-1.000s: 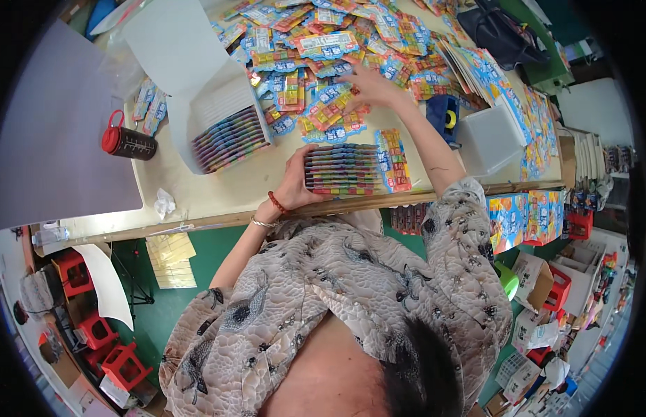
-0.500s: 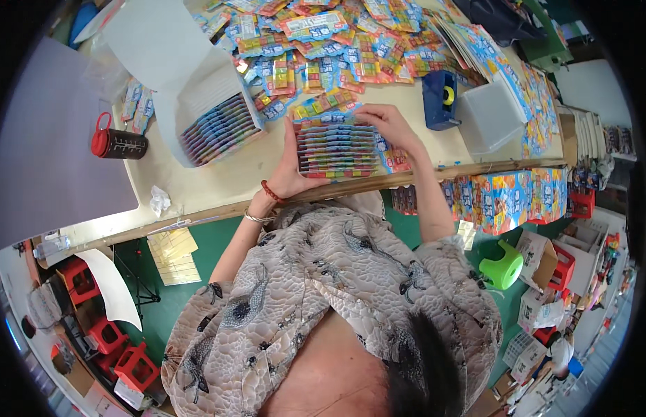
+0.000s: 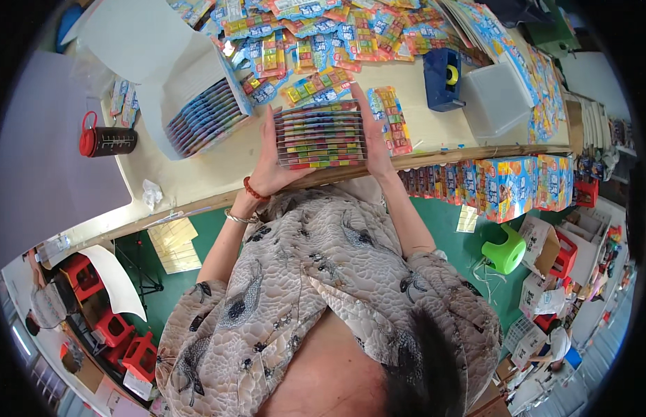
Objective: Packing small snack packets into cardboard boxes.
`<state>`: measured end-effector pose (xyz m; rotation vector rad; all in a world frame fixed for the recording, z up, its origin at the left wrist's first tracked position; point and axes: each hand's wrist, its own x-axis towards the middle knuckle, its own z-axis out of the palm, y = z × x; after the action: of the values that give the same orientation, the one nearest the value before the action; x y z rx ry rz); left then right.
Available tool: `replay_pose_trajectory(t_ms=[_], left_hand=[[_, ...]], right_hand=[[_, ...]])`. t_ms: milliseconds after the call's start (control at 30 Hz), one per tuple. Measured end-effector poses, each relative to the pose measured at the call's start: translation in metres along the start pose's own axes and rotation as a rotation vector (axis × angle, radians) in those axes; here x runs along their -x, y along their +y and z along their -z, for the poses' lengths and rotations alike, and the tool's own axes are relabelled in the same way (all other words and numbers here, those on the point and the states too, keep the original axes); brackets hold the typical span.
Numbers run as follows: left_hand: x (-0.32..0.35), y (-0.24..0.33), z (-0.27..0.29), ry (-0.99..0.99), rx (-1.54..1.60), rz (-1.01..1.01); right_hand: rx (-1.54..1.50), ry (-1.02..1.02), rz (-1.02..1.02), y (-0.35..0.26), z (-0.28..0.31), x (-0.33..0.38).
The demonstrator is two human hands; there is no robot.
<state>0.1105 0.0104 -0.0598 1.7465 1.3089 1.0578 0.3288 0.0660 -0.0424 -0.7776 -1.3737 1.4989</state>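
Observation:
A stack of colourful flat blister packs (image 3: 320,139), edges facing up, is held between my two hands near the table's front edge. My left hand (image 3: 270,161) presses its left side, thumb and palm along it. My right hand (image 3: 372,135) lies straight against the right side. One loose blister pack (image 3: 391,119) lies just right of my right hand, and another loose pack (image 3: 319,85) lies beyond the stack. To the left stands an open white box (image 3: 243,97) with a tight row of similar packs (image 3: 206,117) inside and its lid raised.
A heap of loose packs (image 3: 323,28) covers the far table. At right are a blue tape dispenser (image 3: 442,87) and a translucent plastic tray (image 3: 496,101). A black bottle with red lid (image 3: 109,141) and crumpled tissue (image 3: 152,194) lie left. Filled display boxes (image 3: 507,186) stand below the table's right edge.
My right hand has moved from the stack's far right corner to flat against its right side. The stack has shifted slightly left and tilted, leaving the right-hand loose pack apart.

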Motion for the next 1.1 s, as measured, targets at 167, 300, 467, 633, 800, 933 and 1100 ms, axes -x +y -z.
replay_pose_trajectory(t_ms=[167, 300, 467, 633, 800, 933, 1100], left_hand=[[0.002, -0.014, 0.003, -0.037, 0.018, 0.042], [0.0, -0.012, 0.007, -0.057, 0.022, 0.04], [-0.001, -0.006, 0.008, -0.068, 0.021, 0.069], [0.0, -0.009, 0.006, -0.037, 0.044, 0.043], [0.0, -0.008, 0.007, -0.046, 0.068, 0.072], [0.001, -0.009, 0.006, -0.049, 0.111, 0.081], [0.001, -0.009, 0.007, -0.058, 0.113, 0.098]], right_hand=[[-0.023, 0.013, -0.201, 0.012, 0.006, 0.002], [-0.208, 0.022, -0.287, 0.006, 0.023, 0.001], [-0.232, -0.012, -0.283, 0.007, 0.028, 0.004], [-0.224, -0.017, -0.302, 0.01, 0.032, 0.006], [-0.218, -0.03, -0.297, 0.011, 0.032, 0.006], [-0.266, -0.018, -0.315, 0.011, 0.033, 0.005], [-0.207, -0.035, -0.324, 0.01, 0.034, 0.005]])
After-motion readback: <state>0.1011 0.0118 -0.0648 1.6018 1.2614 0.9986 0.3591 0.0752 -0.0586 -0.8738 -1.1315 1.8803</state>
